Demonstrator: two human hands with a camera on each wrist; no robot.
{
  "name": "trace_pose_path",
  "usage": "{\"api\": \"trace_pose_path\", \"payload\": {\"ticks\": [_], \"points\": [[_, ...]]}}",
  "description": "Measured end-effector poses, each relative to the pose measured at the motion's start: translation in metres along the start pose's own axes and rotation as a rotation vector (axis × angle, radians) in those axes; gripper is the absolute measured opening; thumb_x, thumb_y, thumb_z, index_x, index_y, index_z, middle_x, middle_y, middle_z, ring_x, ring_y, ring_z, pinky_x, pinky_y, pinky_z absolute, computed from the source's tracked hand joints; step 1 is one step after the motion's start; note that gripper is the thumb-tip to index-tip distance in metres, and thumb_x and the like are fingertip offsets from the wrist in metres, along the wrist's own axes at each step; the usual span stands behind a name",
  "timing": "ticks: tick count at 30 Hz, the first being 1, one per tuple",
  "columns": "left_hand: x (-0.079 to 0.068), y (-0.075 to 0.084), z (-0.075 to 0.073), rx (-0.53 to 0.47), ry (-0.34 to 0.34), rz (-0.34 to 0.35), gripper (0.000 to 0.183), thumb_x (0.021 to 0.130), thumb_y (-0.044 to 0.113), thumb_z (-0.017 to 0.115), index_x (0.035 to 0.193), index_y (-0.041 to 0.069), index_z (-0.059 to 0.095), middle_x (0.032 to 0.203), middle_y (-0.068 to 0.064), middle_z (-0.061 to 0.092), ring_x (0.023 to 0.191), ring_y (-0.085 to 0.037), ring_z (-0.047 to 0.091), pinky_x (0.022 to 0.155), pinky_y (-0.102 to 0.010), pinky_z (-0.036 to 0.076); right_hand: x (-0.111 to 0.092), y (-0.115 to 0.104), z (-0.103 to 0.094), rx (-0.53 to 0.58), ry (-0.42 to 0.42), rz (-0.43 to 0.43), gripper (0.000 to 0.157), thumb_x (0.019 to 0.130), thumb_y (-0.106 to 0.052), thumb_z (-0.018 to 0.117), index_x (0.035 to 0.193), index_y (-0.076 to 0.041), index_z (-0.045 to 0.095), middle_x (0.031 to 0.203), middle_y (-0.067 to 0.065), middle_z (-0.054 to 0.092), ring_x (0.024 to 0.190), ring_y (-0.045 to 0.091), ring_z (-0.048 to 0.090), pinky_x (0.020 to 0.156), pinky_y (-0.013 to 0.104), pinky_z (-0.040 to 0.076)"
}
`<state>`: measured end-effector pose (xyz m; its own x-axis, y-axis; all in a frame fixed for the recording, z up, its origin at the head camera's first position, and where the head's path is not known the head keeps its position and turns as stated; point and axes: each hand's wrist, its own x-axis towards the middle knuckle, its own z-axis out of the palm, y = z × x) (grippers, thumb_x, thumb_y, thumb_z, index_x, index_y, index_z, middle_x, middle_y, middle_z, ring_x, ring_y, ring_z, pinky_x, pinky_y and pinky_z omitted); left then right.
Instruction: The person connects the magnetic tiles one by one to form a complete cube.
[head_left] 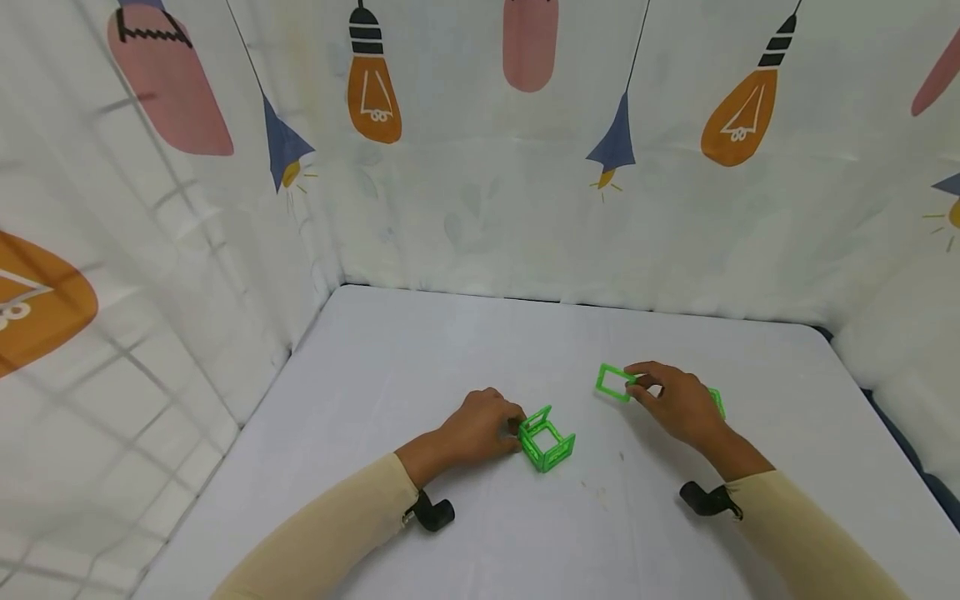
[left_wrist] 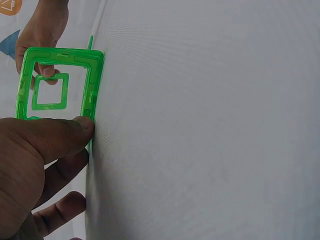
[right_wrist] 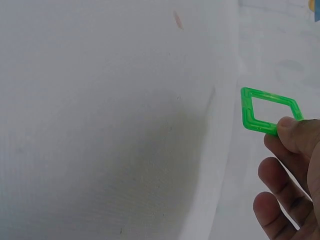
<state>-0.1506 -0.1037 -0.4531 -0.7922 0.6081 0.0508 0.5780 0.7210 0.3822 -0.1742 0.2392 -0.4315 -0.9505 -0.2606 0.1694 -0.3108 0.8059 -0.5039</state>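
In the head view, my left hand (head_left: 483,425) grips the left side of an open box shape (head_left: 558,452) built from green see-through square magnetic tiles, which sits on the table. The left wrist view shows the thumb on the lower part of one tile frame (left_wrist: 92,92) of that shape. To the right and farther back, my right hand (head_left: 678,404) pinches a single green square magnetic tile (head_left: 600,377) at one edge, apart from the box shape. In the right wrist view, thumb and forefinger hold this tile (right_wrist: 248,112) near a corner, the other fingers loosely bent.
Another green piece (head_left: 717,403) lies behind the right hand, mostly hidden by it. A white cloth covers the table (head_left: 450,350). Printed fabric walls (head_left: 480,225) stand along its back and left sides.
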Motion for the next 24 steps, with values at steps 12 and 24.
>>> {"api": "trace_pose_path", "payload": {"ticks": [12,24], "points": [[0.001,-0.002,0.002,0.0,0.016,0.009,0.023,0.084,0.025,0.087,0.105,0.019,0.077,0.091,0.017,0.069,0.096,-0.01,0.055,0.089,-0.035,0.044,-0.005,-0.015,0.012,-0.011,0.01,-0.034,0.032,0.095,-0.021,0.076,0.126,-0.015,0.07,0.099,-0.002,0.076,0.072,0.016,0.056,0.055,0.033,0.045],[0.0,0.001,0.0,0.004,0.019,0.014,0.023,0.085,0.026,0.086,0.105,0.02,0.077,0.09,0.016,0.07,0.095,-0.01,0.055,0.09,-0.037,0.044,-0.009,-0.021,0.019,-0.006,-0.007,-0.047,0.032,0.094,-0.022,0.077,0.125,-0.017,0.071,0.098,-0.004,0.076,0.074,0.015,0.056,0.057,0.032,0.046]]}}
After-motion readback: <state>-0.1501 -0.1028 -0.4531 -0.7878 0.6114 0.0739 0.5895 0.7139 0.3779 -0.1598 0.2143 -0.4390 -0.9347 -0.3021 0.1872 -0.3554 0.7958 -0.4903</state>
